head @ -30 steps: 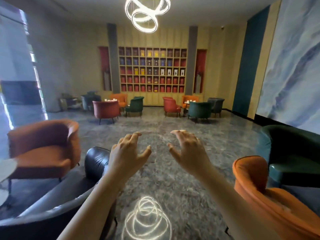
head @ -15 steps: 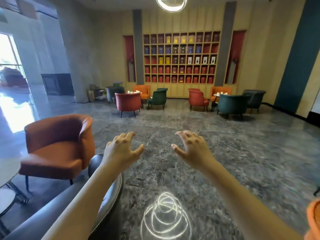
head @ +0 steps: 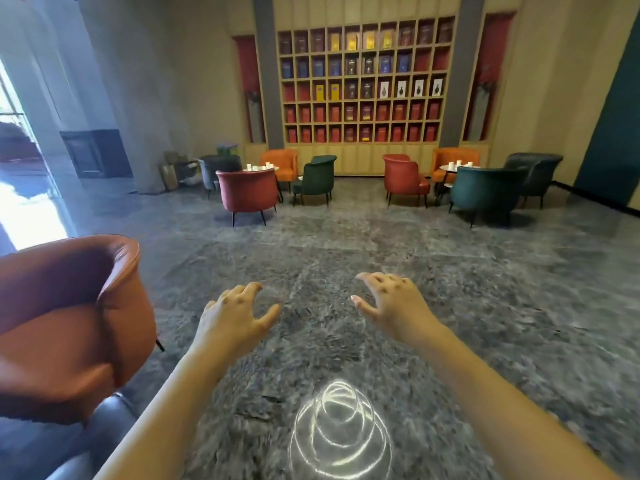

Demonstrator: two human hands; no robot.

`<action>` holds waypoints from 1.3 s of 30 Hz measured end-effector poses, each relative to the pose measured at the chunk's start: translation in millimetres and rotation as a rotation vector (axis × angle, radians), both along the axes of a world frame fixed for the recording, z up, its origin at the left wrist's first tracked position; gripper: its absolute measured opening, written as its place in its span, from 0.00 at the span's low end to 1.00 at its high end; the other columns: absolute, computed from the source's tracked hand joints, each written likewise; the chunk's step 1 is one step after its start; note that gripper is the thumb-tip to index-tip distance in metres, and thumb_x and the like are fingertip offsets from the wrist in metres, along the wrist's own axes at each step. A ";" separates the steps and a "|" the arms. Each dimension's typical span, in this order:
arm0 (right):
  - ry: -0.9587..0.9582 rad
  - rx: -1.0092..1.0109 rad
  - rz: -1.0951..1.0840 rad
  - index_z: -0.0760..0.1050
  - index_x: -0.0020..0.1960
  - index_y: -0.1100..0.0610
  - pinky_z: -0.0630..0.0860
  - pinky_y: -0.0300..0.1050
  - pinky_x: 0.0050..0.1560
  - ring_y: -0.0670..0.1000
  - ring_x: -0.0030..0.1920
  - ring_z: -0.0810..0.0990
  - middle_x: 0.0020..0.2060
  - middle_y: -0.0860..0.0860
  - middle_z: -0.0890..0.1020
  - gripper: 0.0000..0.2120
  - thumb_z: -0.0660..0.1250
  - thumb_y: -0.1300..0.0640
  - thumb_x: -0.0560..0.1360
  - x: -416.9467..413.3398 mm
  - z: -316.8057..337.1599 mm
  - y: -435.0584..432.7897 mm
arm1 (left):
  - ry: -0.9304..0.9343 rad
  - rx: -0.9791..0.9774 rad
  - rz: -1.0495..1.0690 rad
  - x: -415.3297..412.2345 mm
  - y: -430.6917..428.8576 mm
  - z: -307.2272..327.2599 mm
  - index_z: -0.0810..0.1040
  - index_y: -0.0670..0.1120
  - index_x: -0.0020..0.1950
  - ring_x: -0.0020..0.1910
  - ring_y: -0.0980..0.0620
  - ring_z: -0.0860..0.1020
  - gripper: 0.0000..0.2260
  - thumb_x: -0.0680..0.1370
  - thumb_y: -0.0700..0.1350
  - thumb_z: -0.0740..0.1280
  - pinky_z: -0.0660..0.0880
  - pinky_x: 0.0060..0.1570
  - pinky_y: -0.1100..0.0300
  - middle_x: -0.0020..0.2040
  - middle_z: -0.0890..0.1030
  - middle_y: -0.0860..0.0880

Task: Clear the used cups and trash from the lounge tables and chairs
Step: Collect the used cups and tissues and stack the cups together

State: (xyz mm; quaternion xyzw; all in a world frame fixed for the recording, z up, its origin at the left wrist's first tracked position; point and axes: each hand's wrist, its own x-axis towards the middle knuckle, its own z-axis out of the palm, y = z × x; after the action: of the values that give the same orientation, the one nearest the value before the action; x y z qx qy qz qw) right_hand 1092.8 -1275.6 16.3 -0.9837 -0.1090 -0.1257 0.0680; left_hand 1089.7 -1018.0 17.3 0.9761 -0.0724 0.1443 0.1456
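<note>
White cups (head: 259,166) sit upper centre, our left hand (head: 235,317) and right hand (head: 394,306) loose and empty, so a rushed grab could topple them.

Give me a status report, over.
Left hand and right hand open, empty. White cups across the room, out of reach. Orange armchair close at left.

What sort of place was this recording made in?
Most likely a hotel or office lounge: groups of coloured armchairs set round small tables carrying white cups, with a wall of display cubbies behind them and a polished stone floor.
</note>
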 end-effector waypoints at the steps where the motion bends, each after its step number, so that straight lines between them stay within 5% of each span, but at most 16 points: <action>1: 0.017 -0.012 0.012 0.59 0.72 0.53 0.62 0.51 0.63 0.53 0.66 0.66 0.68 0.52 0.68 0.26 0.50 0.41 0.78 32.0 -7.1 -4.4 | 0.019 0.017 0.009 31.1 -0.9 -6.4 0.67 0.49 0.67 0.62 0.48 0.71 0.24 0.75 0.61 0.59 0.69 0.59 0.51 0.63 0.74 0.48; 19: 0.242 -0.064 0.211 0.64 0.68 0.53 0.66 0.48 0.60 0.52 0.61 0.71 0.62 0.51 0.74 0.23 0.49 0.41 0.79 637.0 -43.4 18.6 | 0.190 0.072 0.165 591.8 47.2 -43.5 0.70 0.51 0.62 0.57 0.52 0.75 0.19 0.77 0.60 0.56 0.73 0.52 0.57 0.62 0.75 0.52; 27: 0.011 0.231 0.026 0.73 0.47 0.56 0.64 0.45 0.31 0.53 0.36 0.76 0.36 0.53 0.79 0.14 0.52 0.50 0.80 890.6 -25.4 3.0 | 0.003 -0.238 0.091 885.6 16.6 -29.8 0.77 0.48 0.54 0.47 0.51 0.78 0.12 0.76 0.53 0.63 0.75 0.44 0.56 0.49 0.80 0.51; 34: -0.055 0.421 -0.119 0.69 0.36 0.59 0.58 0.44 0.25 0.52 0.26 0.68 0.25 0.51 0.70 0.17 0.53 0.53 0.80 1120.3 -71.8 -34.0 | 0.024 -0.527 0.048 1129.6 -2.3 -69.8 0.78 0.47 0.44 0.40 0.53 0.78 0.03 0.75 0.46 0.67 0.70 0.38 0.62 0.38 0.80 0.51; 39: 0.058 0.509 -0.065 0.73 0.44 0.62 0.60 0.47 0.27 0.54 0.27 0.69 0.27 0.55 0.72 0.18 0.52 0.52 0.80 1315.7 -90.1 -25.4 | 0.094 -0.720 0.109 1296.0 8.6 -74.4 0.79 0.44 0.50 0.46 0.51 0.79 0.06 0.76 0.44 0.66 0.74 0.47 0.59 0.44 0.82 0.46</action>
State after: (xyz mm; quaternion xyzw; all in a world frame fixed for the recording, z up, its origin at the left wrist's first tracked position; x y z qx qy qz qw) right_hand 2408.5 -1301.0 -73.8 -0.9411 -0.0402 -0.1228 0.3126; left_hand 2385.6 -1009.4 -57.1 0.8702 0.0418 0.1232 0.4752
